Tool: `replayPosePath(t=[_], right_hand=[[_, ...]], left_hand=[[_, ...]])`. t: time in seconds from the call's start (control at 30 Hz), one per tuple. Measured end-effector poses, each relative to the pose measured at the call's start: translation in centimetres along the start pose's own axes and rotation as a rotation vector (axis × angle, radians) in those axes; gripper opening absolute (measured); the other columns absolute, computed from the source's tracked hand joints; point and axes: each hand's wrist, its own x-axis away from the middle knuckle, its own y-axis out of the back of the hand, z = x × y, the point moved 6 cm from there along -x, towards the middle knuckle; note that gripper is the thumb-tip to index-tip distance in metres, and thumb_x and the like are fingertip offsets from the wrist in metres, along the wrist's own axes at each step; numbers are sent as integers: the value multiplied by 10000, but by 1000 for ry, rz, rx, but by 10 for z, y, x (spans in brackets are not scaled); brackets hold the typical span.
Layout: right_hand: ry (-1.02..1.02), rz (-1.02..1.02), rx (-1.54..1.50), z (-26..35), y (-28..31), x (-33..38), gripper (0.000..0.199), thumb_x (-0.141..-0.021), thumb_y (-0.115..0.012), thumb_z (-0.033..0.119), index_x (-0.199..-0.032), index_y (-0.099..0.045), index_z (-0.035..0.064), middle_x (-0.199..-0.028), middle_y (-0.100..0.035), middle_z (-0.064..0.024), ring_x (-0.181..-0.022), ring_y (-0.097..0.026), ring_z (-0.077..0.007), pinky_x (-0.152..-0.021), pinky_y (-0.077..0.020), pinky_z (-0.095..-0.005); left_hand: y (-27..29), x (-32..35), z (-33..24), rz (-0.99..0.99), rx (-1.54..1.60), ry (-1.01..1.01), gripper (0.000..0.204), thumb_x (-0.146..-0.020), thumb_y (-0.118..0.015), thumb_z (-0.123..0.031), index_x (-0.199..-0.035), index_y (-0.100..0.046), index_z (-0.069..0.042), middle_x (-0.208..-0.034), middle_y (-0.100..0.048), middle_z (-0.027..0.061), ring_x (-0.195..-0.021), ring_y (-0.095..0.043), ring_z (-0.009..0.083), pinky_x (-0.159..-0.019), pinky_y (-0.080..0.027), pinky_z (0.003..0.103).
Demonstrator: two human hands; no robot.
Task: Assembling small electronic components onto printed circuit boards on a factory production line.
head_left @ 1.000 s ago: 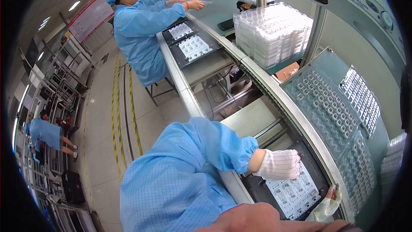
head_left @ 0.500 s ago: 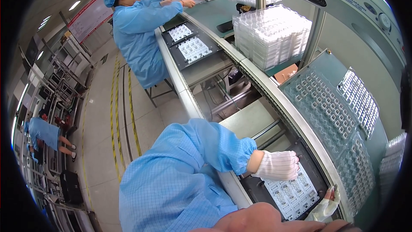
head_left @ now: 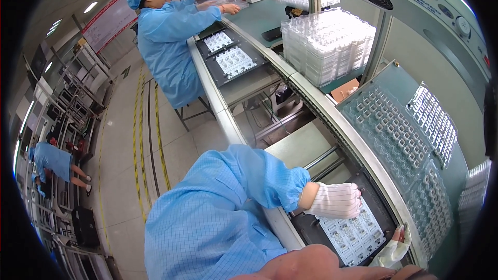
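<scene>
My left hand [head_left: 334, 200], in a white striped glove, lies with bent fingers on the near left corner of a black carrier tray [head_left: 310, 224]. The tray holds a white panel of small circuit boards [head_left: 355, 234] and sits in the conveyor line. Only part of my right hand [head_left: 395, 246] shows, gloved, at the tray's right corner near the lower edge of the picture. Whether either hand grips anything is hidden. My blue sleeve [head_left: 244, 186] fills the foreground.
Clear blister trays of small parts [head_left: 389, 135] lean on the bench behind the conveyor rail [head_left: 321, 109]. Farther along stand a stack of clear trays [head_left: 327, 44] and a co-worker in blue [head_left: 171, 46] with two more black carrier trays [head_left: 236, 62]. Another person [head_left: 52, 161] stands by racks at far left.
Both my hands have stayed on the tray. The view has tilted slightly, and the co-worker still reaches forward over the bench.
</scene>
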Motion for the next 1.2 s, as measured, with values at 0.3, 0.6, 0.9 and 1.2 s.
replayPosePath(t=[0.3, 0.6, 0.9, 1.2], right_hand=[[187, 24, -129, -37, 12, -16, 365, -931, -742, 204, -1192, -676, -43, -1133, -699, -171, -1002, -638, -230, -918, -503, -344], [162, 41, -159, -35, 12, -15, 368, -930, -743, 200, -1189, -675, -53, -1137, -700, -175, -1011, -641, -232, -928, -502, -343], [39, 32, -119, 3, 1, -2, 371, -925, -746, 188, -1183, -674, -68, -1147, -701, -183, -1025, -646, -239, -945, -498, -339], [129, 17, -89, -19, 9, -7, 319, -958, -675, 99, -1230, -619, -57, -1193, -666, -155, -1045, -630, -204, -958, -490, -312]], left_hand=[[3, -2, -1, -12, 0, 5, 185, -844, -562, -261, -716, -527, -131, -678, -531, 23, -657, -557, 201, -604, -402, 366], [2, -2, -1, -43, -17, 2, 181, -836, -562, -258, -715, -528, -128, -680, -534, 26, -657, -559, 204, -604, -404, 367], [-3, -2, -1, -43, 1, 12, 174, -836, -563, -260, -716, -532, -137, -688, -536, 21, -656, -556, 200, -602, -397, 358], [0, -4, -1, -94, -70, -8, 182, -810, -569, -272, -694, -543, -134, -642, -546, 32, -629, -572, 214, -597, -418, 371]])
